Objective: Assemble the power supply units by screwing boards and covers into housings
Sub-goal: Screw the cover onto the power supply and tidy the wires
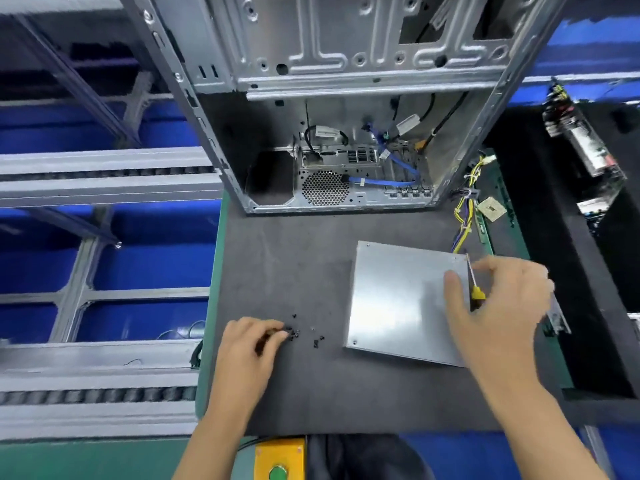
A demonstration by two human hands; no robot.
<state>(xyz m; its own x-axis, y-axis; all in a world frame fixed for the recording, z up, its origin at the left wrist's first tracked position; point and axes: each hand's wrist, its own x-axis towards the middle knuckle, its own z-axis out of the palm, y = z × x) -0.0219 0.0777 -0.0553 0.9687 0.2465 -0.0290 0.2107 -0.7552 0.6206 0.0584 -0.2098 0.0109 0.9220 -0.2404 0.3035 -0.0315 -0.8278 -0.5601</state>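
Observation:
A silver power supply unit (398, 299) lies flat on the dark mat (311, 265), its plain metal cover facing up, with yellow and black wires (464, 216) leading out of its far right corner. My right hand (498, 306) rests on the unit's right edge and holds a small screwdriver (473, 285) with a yellow and black handle, its tip pointing at the far right corner. My left hand (249, 344) pinches at a scatter of small black screws (304, 332) on the mat, left of the unit.
An open metal computer case (339, 109) stands at the far edge of the mat, cables inside. Another power supply board (585, 147) lies on black foam at the right. A roller conveyor (104, 174) with blue bins runs along the left. A yellow button box (280, 459) sits at the near edge.

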